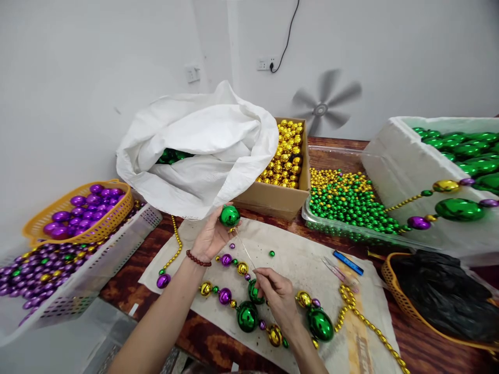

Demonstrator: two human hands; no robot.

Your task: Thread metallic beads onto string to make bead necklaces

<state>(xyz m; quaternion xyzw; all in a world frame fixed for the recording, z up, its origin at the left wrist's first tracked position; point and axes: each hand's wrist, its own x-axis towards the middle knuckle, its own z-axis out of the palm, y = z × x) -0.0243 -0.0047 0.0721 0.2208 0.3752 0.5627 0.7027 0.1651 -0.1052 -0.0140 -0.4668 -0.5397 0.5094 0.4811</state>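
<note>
My left hand (213, 236), with a dark red bead bracelet at its wrist, grips a shiny green ball (230, 215) in its fingertips. From just below this ball, a thin straight strand (245, 248) runs down to my right hand (276, 293), whose thumb and fingers pinch its lower end. Whether it is a needle, wire or string I cannot tell. A string of green, gold and purple beads (247, 316) lies on the pale cloth (296, 249), partly hidden by my right hand. Loose beside it are a small green bead (272, 253) and a small purple bead (232, 245).
A white sack (187, 127) bulges behind my hands, next to a box of gold beads (286, 156). Purple balls fill a yellow basket (78, 210) on the left. To the right are a clear bin (351, 236), a foam box (393, 150) and a blue-handled cutter-like tool (348, 263).
</note>
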